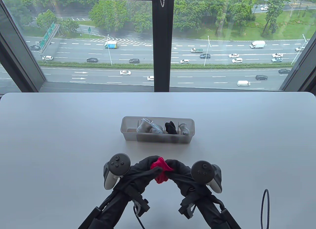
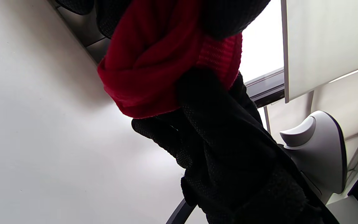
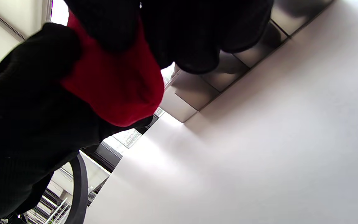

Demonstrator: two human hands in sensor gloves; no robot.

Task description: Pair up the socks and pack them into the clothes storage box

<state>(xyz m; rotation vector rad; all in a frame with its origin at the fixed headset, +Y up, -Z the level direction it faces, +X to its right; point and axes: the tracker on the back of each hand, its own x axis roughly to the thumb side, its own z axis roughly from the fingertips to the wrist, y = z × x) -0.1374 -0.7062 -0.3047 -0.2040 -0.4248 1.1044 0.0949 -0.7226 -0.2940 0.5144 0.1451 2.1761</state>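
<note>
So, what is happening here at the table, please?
A person is pairing socks. Both gloved hands, left hand and right hand, hold a bundle of red socks above the table. Behind them, the clear storage box already holds grey, black and white bundles; its leftmost compartment looks free.

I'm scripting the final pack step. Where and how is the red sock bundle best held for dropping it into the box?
Probably pinch the red sock bundle around its rolled middle from above, so it stays wound. Both the left hand and right hand grip its sides now. The storage box opens upward, its leftmost compartment looking free.
</note>
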